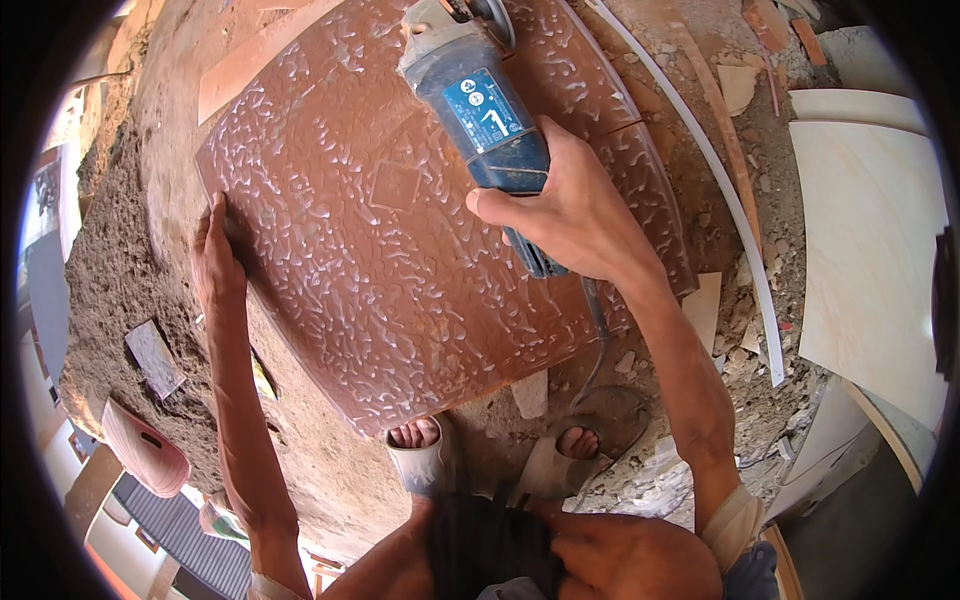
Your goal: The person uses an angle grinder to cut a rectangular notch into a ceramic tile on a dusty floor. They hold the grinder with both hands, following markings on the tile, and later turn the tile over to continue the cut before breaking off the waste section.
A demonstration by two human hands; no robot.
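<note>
A large brown tile (330,290) with a raised, wavy pale pattern and a small diamond mark lies before me. My left hand (217,262) holds its left edge, fingers stretched along the side; the thumb is mostly hidden. Over the tile's upper right part, my right hand (575,205) is closed around the body of a blue angle grinder (490,125). The grinder's grey head points away from me, and its disc (493,20) shows only partly at the top edge. A dark power cord (598,310) runs from its rear end down beside the tile.
My sandalled feet (415,455) stand at the tile's near edge. A long white strip (715,160) and broken tile pieces (738,88) lie to the right. Large cream tiles (870,240) are farther right. Rough soil, a tile scrap (154,358) and a pink striped object (145,448) are at left.
</note>
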